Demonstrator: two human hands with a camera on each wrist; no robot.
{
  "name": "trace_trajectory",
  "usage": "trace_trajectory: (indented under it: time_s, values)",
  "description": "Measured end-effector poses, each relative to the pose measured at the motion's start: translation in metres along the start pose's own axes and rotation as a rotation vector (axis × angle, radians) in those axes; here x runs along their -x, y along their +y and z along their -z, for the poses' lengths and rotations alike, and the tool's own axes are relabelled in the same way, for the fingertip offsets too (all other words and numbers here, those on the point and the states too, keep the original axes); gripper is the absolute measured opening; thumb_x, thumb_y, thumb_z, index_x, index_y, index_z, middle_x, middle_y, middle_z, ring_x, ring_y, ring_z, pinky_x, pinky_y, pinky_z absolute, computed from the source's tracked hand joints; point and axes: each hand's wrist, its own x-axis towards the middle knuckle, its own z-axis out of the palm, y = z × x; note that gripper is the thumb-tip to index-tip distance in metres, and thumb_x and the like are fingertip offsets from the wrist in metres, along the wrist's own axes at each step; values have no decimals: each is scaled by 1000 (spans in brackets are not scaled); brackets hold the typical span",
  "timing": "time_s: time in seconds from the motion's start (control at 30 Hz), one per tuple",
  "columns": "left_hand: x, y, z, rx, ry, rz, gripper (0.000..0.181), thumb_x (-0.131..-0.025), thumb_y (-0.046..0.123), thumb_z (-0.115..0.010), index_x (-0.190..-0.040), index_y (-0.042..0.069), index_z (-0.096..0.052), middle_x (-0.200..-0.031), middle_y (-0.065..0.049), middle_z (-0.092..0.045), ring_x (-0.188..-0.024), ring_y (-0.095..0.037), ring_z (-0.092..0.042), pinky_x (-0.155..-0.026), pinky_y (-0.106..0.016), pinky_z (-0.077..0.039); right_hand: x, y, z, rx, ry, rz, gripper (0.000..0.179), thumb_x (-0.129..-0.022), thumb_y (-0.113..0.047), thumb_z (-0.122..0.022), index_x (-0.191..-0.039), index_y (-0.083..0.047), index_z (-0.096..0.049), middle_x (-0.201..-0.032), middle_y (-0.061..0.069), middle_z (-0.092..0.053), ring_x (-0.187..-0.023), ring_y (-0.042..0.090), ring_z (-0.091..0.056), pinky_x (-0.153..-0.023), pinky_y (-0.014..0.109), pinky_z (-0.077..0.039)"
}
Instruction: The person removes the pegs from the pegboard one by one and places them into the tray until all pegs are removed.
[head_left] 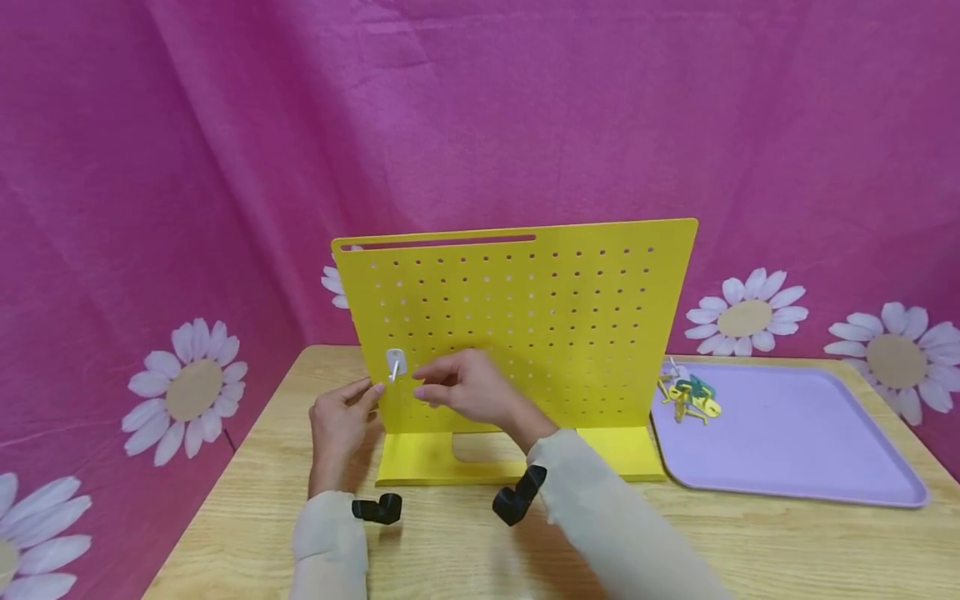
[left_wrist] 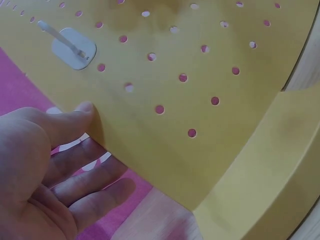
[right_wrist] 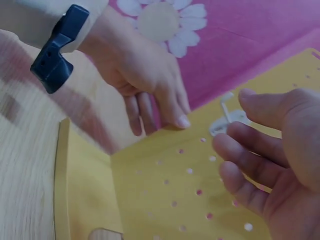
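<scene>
A yellow pegboard [head_left: 495, 329] stands upright on its base on the table, with rows of round holes. One white hook [head_left: 395, 362] with a rounded backplate sits on the board near its left edge, its arm sticking out toward me. My left hand [head_left: 337, 425] grips the board's left edge below the hook, thumb [left_wrist: 82, 115] on the front face and fingers behind. Just right of the hook, my right hand [head_left: 472, 387] hovers before the board with loosely bent fingers and nothing held. In the right wrist view its fingertips are close to the hook [right_wrist: 229, 120].
On the right of the wooden table [head_left: 465, 533] lies a purple tray [head_left: 795, 433]. Several yellow, green and white hooks [head_left: 690, 398] are heaped at its left end. A pink cloth [head_left: 480, 108] with white daisies hangs behind.
</scene>
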Motion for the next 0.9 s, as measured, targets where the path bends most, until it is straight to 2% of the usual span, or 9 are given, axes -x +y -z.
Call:
trace_trajectory:
  time_s: [0.27, 0.6, 0.9]
  values:
    - [-2, 0, 2, -2, -2, -23, 34, -94, 22, -73, -123, 3, -71, -118, -18, -69, -89, -30, -72, -73, -31, -61, -19, -4, -20, 38, 91, -9, 24, -93, -15, -74, -114, -3, -75, -91, 0, -72, -73, 11, -63, -62, 22, -55]
    - [-1, -3, 1, -1, 1, -39, 32, -94, 21, -73, -121, 4, -72, -117, -17, -69, -88, -29, -72, -72, -31, -61, -26, -3, -32, 48, 125, -16, 21, -90, -16, -77, -107, -3, -78, -90, 0, -73, -69, 8, -60, -59, 20, -53]
    - [0, -2, 1, -13, 0, -23, 34, -94, 26, -72, -123, 7, -72, -117, -15, -70, -86, -27, -71, -76, -34, -61, -32, -2, -37, 98, 169, -4, 11, -91, -12, -76, -97, -4, -80, -86, 2, -74, -69, 9, -59, -57, 17, -50]
